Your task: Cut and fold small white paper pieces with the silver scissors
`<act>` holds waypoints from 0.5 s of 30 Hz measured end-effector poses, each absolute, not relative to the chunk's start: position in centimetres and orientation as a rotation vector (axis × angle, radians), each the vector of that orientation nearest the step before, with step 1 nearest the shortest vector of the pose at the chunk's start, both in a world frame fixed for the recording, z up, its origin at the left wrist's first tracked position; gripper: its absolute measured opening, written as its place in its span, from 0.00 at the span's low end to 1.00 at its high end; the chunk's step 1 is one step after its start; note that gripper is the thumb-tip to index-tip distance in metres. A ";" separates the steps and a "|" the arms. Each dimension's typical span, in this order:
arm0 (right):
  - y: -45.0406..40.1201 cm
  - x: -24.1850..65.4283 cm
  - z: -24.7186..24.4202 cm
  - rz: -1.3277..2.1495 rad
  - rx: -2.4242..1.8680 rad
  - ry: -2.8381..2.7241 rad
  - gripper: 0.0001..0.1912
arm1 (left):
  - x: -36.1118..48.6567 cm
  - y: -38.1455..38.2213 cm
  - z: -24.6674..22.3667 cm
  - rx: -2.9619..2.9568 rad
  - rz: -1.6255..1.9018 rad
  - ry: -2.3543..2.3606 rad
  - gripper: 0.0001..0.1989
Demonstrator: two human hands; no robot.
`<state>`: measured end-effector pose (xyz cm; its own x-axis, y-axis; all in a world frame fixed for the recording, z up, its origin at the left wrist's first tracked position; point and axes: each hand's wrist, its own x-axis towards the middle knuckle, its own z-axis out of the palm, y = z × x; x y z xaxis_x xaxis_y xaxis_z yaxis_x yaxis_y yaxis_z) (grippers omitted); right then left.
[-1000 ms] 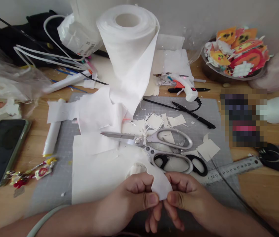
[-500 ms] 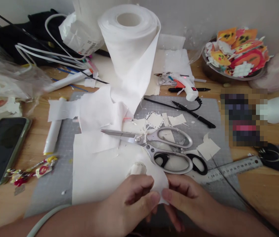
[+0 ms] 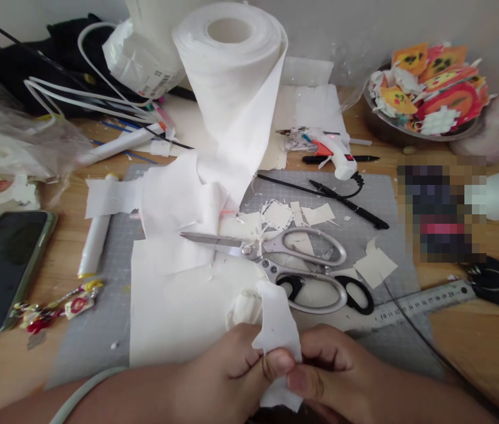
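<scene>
A small irregular piece of white paper or thin fabric [image 3: 279,321] is pinched between both of my hands near the front edge. My left hand [image 3: 244,371] grips its left side with thumb and fingers. From the right, my right hand [image 3: 333,371] pinches the same piece, the two thumbs nearly touching. Just beyond my left hand lies a crumpled white roll-shaped bit [image 3: 244,309] on a large cream sheet [image 3: 165,318]. Silver-handled scissors [image 3: 311,291] rest beyond my right hand, blades pointing left, over a second pair with black handles [image 3: 357,294].
A big white roll [image 3: 231,76] stands at the back. Right of it lie a glue gun [image 3: 335,153] and black pens [image 3: 350,206]. A steel ruler [image 3: 426,303] and a bowl of colourful pieces [image 3: 426,126] are at right, a phone [image 3: 6,271] at left. A grey cutting mat [image 3: 99,318] lies underneath.
The white piece has been turned in my hands; its upper part now stands up between them and its lower end hangs below the thumbs. My thumbs have moved slightly lower.
</scene>
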<state>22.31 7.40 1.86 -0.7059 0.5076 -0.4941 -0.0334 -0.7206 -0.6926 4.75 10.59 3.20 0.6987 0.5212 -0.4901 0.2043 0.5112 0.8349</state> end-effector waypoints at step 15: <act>7.2 22.4 2.9 2.535 -0.903 -0.872 0.24 | 4.4 9.9 2.9 0.743 0.149 0.770 0.24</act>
<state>22.43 7.19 2.91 -0.7526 0.4681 -0.4631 -0.0840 -0.7659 -0.6375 4.36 9.85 2.94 0.7210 0.3812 -0.5787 0.1378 0.7396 0.6588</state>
